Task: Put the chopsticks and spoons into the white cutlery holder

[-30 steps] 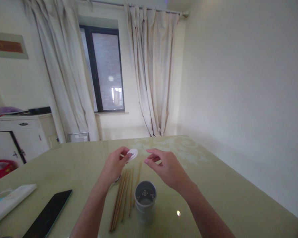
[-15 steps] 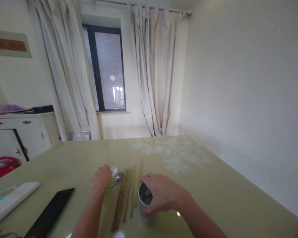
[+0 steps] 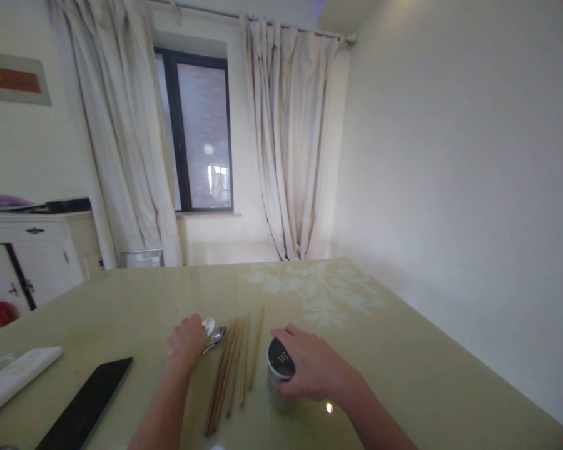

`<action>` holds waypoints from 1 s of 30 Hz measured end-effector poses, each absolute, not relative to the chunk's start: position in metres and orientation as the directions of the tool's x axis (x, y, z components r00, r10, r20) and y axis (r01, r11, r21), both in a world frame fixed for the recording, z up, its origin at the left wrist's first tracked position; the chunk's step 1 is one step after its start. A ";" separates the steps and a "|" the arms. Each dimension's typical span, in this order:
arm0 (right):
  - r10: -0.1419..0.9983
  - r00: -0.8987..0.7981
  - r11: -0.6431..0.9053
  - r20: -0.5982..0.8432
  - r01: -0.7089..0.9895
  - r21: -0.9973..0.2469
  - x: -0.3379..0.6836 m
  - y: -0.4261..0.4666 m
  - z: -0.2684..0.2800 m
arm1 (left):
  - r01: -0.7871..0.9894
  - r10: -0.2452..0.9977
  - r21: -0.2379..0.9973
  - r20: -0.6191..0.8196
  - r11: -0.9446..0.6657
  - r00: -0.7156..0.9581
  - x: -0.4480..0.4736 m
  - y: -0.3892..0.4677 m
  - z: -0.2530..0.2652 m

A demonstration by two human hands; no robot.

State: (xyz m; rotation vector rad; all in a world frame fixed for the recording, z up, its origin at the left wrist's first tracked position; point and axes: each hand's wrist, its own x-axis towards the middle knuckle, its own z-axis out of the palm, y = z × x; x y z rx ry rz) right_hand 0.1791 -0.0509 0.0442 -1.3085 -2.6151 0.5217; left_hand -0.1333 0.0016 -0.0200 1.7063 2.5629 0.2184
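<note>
With its fingers curled in, my left hand (image 3: 186, 342) is closed at a white spoon (image 3: 209, 326), whose rounded end shows past the fingers; its handle is hidden. Right beside it lies a metal spoon (image 3: 218, 335), partly covered by my wrist. My right hand (image 3: 312, 365) grips the top of a cylindrical container (image 3: 280, 394), thumb in front and fingers behind. The container stands upright on the table, its dark round top dotted with small holes. Between my hands several wooden chopsticks (image 3: 226, 378) lie side by side, pointing away from me.
A black phone-like slab (image 3: 87, 406) and a white power strip (image 3: 21, 378) lie on the glossy table (image 3: 403, 387) at the left. The table's right edge runs near the wall. Beyond stand a white cabinet (image 3: 47, 250) and curtains (image 3: 291, 137).
The view has shifted slightly, moving the table items left. My right hand and the container sit a little farther right of the chopsticks. My left hand stays by the spoons.
</note>
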 end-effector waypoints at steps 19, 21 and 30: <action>0.902 -0.214 0.427 0.375 0.323 -0.845 0.166 -0.039 -0.054 | 0.952 0.934 0.150 0.283 -0.268 0.219 -0.036 -0.076 -0.081; 0.901 -0.213 0.429 0.378 0.306 -0.850 0.166 -0.038 -0.056 | 0.959 0.931 0.132 0.303 -0.250 0.201 -0.039 -0.082 -0.079; 0.895 -0.230 0.433 0.381 0.249 -0.866 0.165 -0.033 -0.064 | 0.996 0.962 0.058 0.263 0.062 -0.075 -0.046 -0.095 -0.073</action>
